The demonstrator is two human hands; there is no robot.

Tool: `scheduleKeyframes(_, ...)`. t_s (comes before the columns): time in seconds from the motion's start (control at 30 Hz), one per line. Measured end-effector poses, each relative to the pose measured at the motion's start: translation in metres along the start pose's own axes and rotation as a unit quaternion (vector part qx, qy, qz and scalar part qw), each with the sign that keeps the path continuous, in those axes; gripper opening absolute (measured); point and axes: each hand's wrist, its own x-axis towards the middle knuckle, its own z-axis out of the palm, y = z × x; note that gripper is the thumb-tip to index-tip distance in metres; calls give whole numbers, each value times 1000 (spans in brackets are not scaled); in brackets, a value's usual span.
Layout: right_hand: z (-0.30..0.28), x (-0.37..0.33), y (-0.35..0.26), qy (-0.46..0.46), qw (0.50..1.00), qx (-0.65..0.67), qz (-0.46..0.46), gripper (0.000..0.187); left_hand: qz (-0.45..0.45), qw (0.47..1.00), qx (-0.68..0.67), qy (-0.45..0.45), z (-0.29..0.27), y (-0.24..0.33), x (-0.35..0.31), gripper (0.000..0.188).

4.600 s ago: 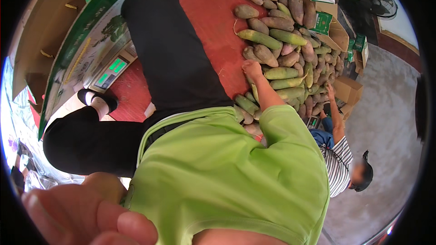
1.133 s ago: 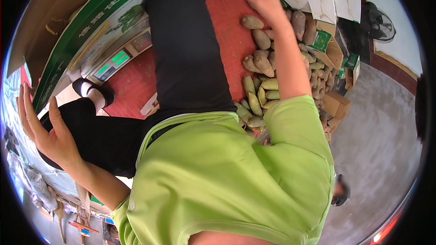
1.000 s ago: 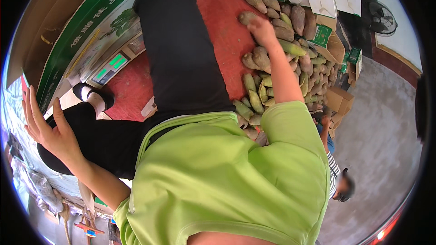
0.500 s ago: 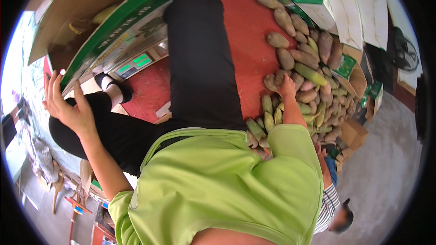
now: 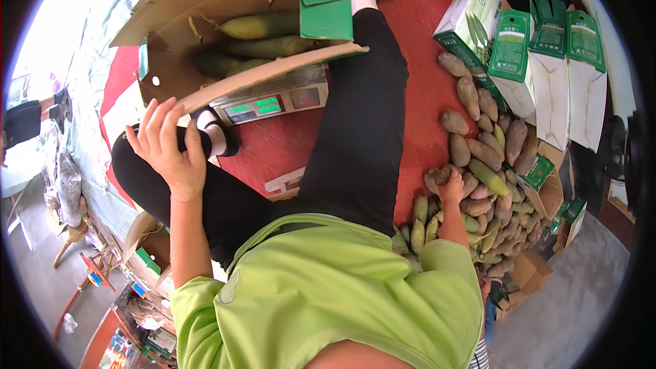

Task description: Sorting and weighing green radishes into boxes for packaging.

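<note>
Swung further into view, the open brown cardboard box (image 5: 273, 73) lies near my spread left hand (image 5: 172, 157), while well right of that box my nearer right hand (image 5: 450, 191) curls at a dusty-brown oblong tuber (image 5: 432, 179), grip and long axis unclear.

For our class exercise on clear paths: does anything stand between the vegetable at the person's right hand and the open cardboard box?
Yes: the person's right leg lies between the brown vegetable at the right hand and the open box; beyond it comes the box's near wall.
</note>
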Motion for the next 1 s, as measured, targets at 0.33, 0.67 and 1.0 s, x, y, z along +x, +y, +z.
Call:
scheduleKeyframes(0.33,-110,28,-73,84,843,521,-104,73,-12,1000,-15,-1,-5,-1,-10,35)
scheduleKeyframes(0.67,-356,-61,-243,166,631,635,-413,65,-23,999,-34,-5,-8,2,-8,38)
scheduleKeyframes(1.0,-377,-137,-413,84,632,438,-634,49,-32,999,-42,5,-6,2,-9,31)
